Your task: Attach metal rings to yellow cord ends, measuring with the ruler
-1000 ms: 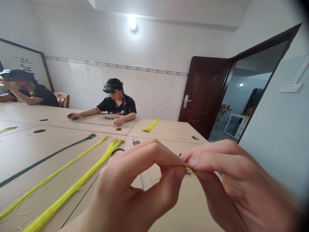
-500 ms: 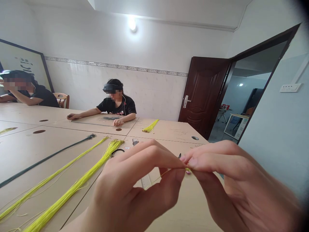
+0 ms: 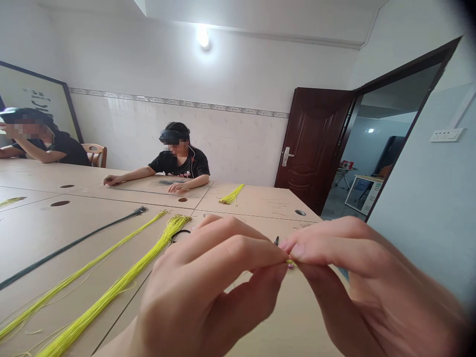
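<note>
My left hand [image 3: 208,292] and my right hand [image 3: 357,282] are raised close to the camera, fingertips meeting in a pinch. Between them sits the end of a thin yellow cord [image 3: 289,262] with a tiny pink bead [image 3: 290,266] just under it. Both hands are closed on that cord end. The rest of the cord is hidden behind my left fingers. Below the hands lies the light wooden table [image 3: 282,327].
Long bundles of yellow cords [image 3: 122,280] and a dark cord [image 3: 70,243] stretch across the table at left. A small yellow bundle [image 3: 232,194] lies farther back. Two other people sit at the far side. A dark door [image 3: 312,144] stands open at right.
My left fingers have curled slightly higher and now cover the ruler and cord strand seen under them before. The pinch itself stays in place.
</note>
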Tool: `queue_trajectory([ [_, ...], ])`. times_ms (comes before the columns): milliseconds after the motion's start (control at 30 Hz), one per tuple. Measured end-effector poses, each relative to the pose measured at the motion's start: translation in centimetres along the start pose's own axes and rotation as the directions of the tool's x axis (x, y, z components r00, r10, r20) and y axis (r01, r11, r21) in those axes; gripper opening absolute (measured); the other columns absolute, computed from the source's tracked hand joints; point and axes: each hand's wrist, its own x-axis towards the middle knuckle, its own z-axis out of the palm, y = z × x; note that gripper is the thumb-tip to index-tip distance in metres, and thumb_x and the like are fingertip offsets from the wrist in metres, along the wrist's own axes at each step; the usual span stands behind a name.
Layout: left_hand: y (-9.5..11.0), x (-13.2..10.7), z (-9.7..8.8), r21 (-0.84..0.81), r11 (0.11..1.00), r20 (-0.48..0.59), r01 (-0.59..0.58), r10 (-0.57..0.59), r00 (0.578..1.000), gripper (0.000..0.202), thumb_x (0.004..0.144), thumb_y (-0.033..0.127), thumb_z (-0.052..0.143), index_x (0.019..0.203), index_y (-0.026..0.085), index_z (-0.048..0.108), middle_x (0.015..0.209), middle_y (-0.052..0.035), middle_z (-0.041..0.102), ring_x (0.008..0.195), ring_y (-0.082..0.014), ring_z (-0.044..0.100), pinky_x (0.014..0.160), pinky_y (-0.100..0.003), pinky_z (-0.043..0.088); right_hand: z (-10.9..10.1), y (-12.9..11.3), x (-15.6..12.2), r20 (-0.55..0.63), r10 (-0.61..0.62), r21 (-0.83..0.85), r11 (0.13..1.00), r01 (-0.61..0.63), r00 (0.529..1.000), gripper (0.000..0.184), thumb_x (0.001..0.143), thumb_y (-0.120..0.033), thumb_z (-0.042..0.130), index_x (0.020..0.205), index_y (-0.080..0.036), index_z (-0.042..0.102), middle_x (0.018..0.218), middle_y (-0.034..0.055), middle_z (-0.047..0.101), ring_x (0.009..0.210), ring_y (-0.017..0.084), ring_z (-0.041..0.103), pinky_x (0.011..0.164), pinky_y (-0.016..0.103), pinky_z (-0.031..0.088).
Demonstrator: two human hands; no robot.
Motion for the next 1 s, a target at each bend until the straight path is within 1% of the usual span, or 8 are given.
queue_trajectory([
  [100,-0.5,0.0,0.0,0.047,0.997,-0.003,-0.064,0.064,0.998,0.005,0.086,0.023,0.057,0.083,0.022,0.061,0.077,0.0024,0.063,0.065,-0.0075,0.059,0.058,-0.016,0.051,-0.3,0.1,0.0,-0.010,-0.018,-0.037,0.999,0.017,1.000,0.009,0.084,-0.018,0.056,0.091,-0.024,0.058,0.079,-0.0006,0.064,0.071,0.010,0.065,0.063,0.017,0.055],
  [233,-0.5,-0.2,-0.1,0.094,0.992,-0.016,-0.086,0.088,0.996,0.006,0.086,0.025,0.057,0.082,0.022,0.061,0.076,0.0021,0.064,0.063,-0.0082,0.058,0.058,-0.018,0.052,-0.3,-0.1,-0.1,-0.003,-0.012,-0.027,1.000,0.012,1.000,0.008,0.084,-0.018,0.057,0.090,-0.024,0.058,0.079,-0.0003,0.065,0.071,0.012,0.065,0.061,0.018,0.055],
  [400,-0.3,-0.1,0.2,0.091,0.991,-0.030,-0.096,0.099,0.995,0.008,0.085,0.019,0.056,0.078,0.020,0.061,0.072,0.0023,0.063,0.057,-0.0077,0.056,0.055,-0.019,0.051,0.2,-0.6,-0.1,-0.088,0.042,-0.039,0.998,-0.045,0.995,0.004,0.086,-0.021,0.056,0.087,-0.023,0.059,0.078,-0.0002,0.066,0.071,0.012,0.065,0.061,0.019,0.056],
  [500,-0.1,0.0,0.6,0.099,0.992,-0.069,-0.085,0.092,0.993,0.012,0.083,0.015,0.057,0.072,0.019,0.061,0.067,0.0023,0.062,0.054,-0.0076,0.054,0.053,-0.019,0.049,0.2,-0.4,-0.1,-0.041,-0.004,-0.031,1.000,0.003,0.999,0.005,0.086,-0.023,0.055,0.089,-0.023,0.059,0.079,0.0011,0.066,0.072,0.014,0.066,0.063,0.021,0.058],
  [600,0.1,0.1,0.7,0.066,0.994,-0.106,-0.082,0.089,0.990,0.017,0.078,0.006,0.054,0.068,0.018,0.061,0.063,0.0022,0.061,0.053,-0.0077,0.053,0.052,-0.020,0.048,-0.2,-0.1,-0.1,-0.001,-0.040,-0.025,0.999,0.040,0.999,0.010,0.086,-0.030,0.056,0.090,-0.023,0.060,0.080,0.0023,0.067,0.073,0.015,0.067,0.065,0.024,0.059],
  [700,0.4,0.2,0.2,0.037,0.999,-0.021,-0.040,0.041,0.999,0.019,0.073,0.001,0.052,0.069,0.017,0.062,0.065,0.0009,0.062,0.057,-0.0085,0.055,0.054,-0.019,0.049,-0.3,0.2,-0.2,0.001,-0.046,-0.043,0.998,0.046,0.999,0.016,0.085,-0.037,0.056,0.091,-0.023,0.060,0.081,0.0026,0.066,0.075,0.016,0.067,0.067,0.024,0.059],
  [767,0.6,0.2,-0.2,0.036,0.999,0.045,-0.030,0.029,0.999,0.018,0.072,0.001,0.054,0.072,0.016,0.063,0.068,0.0006,0.063,0.059,-0.0088,0.057,0.058,-0.019,0.051,-0.3,0.2,-0.3,0.007,-0.051,-0.050,0.997,0.051,0.999,0.014,0.086,-0.035,0.056,0.092,-0.023,0.060,0.081,0.0021,0.066,0.074,0.015,0.067,0.068,0.023,0.059],
  [1000,0.5,0.4,-0.4,0.048,0.998,0.054,-0.048,0.045,0.998,0.015,0.073,0.004,0.056,0.075,0.016,0.064,0.071,0.0004,0.064,0.062,-0.0086,0.058,0.060,-0.018,0.052,0.0,0.1,-0.1,-0.020,-0.040,-0.025,0.999,0.040,0.999,0.008,0.085,-0.028,0.058,0.091,-0.023,0.061,0.080,0.0004,0.066,0.073,0.013,0.066,0.068,0.021,0.058],
])
